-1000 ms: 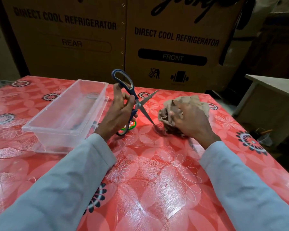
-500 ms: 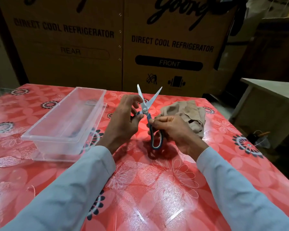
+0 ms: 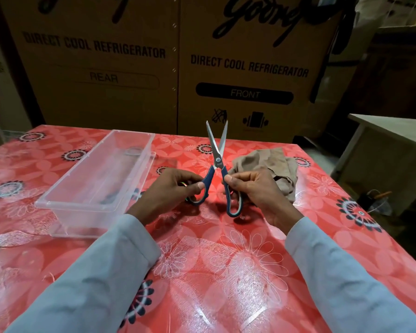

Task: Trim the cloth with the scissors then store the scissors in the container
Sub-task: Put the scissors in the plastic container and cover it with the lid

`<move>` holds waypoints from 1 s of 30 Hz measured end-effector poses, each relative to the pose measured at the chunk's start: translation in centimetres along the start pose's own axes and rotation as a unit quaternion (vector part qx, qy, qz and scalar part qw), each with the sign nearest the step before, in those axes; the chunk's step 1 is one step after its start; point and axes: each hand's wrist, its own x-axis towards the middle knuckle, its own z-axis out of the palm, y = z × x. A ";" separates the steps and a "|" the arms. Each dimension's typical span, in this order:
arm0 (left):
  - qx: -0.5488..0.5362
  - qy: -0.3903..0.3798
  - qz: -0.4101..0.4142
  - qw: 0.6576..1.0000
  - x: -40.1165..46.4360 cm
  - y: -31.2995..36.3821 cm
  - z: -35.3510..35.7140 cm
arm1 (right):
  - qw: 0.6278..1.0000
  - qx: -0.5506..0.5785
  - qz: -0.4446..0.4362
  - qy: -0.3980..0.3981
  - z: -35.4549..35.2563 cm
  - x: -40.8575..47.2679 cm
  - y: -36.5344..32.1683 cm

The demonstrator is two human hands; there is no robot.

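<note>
Compared to half a second back, the scissors (image 3: pixel 217 164) had been pulled more upright and the hands had slid apart, one on each handle loop, instead of both bunched near the pivot like before. The blades pointed straight up at mid-frame, tips a little spread in a narrow V, in front of the big cardboard box (image 3: pixel 247 68) printed "DIRECT COOL REFRIGERATOR" along the top of the frame. The left hand (image 3: pixel 171 191) had its fingers curled shut around the left blue handle loop, thumb pressed on the outer edge of it. The right hand (image 3: pixel 257 191) was pinching the right handle just below the pivot, with the long loop hanging down under the fingers. So both hands were closed on the scissors, held up off the table (image 3: pixel 202 272), which had that red floral plastic cover. The cloth (image 3: pixel 271 162), tan and crumpled, sat on the table just behind the right hand, right of center, and neither hand was holding it. The container (image 3: pixel 99 174), a clear plastic tub, was at center left, just beside the left hand, with nothing I could make out inside. Pale sleeves came in from both bottom corners.
</note>
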 end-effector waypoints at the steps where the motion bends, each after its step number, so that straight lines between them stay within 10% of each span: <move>1: -0.004 -0.008 0.000 1.000 0.0 0.1 0.2 | 1.000 -0.003 -0.004 0.002 0.1 0.0 0.1; 30: 0.077 0.119 0.035 0.989 -1.9 6.1 -5.8 | 0.997 -0.026 -0.062 -0.036 5.2 -0.4 -6.4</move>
